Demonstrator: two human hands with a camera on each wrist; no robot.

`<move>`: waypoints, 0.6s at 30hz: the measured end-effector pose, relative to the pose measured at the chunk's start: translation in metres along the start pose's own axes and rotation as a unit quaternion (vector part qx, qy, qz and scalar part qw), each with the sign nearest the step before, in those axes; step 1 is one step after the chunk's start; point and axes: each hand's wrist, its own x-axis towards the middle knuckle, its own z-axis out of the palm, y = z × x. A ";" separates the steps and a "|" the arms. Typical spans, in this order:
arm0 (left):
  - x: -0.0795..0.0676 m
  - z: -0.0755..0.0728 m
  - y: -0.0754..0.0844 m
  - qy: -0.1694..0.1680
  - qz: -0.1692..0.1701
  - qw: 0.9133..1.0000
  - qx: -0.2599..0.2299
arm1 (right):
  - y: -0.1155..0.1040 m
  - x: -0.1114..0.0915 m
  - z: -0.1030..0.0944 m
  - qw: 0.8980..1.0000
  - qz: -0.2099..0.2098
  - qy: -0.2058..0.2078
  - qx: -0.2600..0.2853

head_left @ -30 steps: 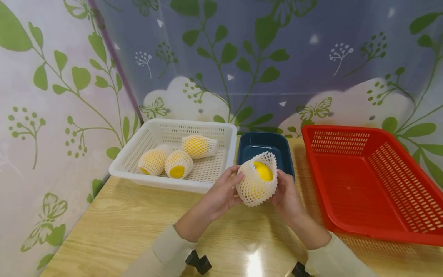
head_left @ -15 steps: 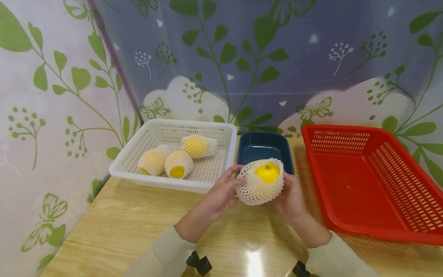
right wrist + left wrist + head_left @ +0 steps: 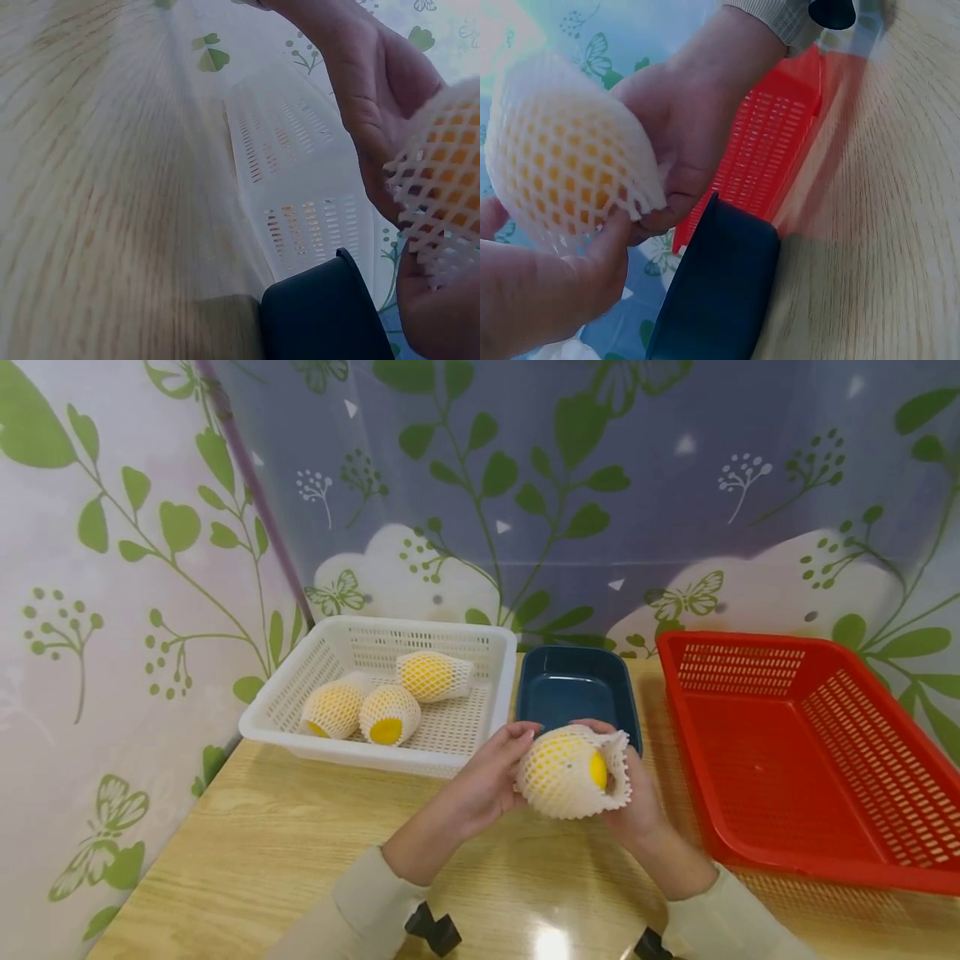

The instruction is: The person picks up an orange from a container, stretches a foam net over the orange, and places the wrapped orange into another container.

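Observation:
A yellow fruit in a white foam net sleeve is held between both hands above the table, just in front of a dark blue tray. My left hand grips it from the left, thumb on the near upper side. From the right, my right hand holds it, with fingers passing behind the net. The sleeve's open end faces right, and bare yellow skin shows there. In the left wrist view the netted fruit sits between the two hands. The right fingertips are partly hidden by the net.
A white basket at the left holds three yellow fruits in foam nets. At the right stands a red basket with slotted sides. All of them rest on a wooden table against a printed wall covering.
The netted fruit has been turned in the hands: its opening faced up and toward the top right, showing more yellow, and now faces right. It has also moved slightly lower.

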 end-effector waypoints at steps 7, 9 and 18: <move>-0.002 0.037 -0.033 0.174 0.026 0.983 -0.048 | 0.003 0.000 0.018 0.961 0.137 0.219 -0.100; -0.002 0.045 -0.040 0.203 0.034 0.975 -0.079 | 0.006 0.000 0.020 0.956 0.141 0.246 -0.078; 0.000 0.045 -0.045 0.183 -0.031 0.970 -0.158 | 0.008 0.000 0.016 0.953 0.144 0.264 -0.046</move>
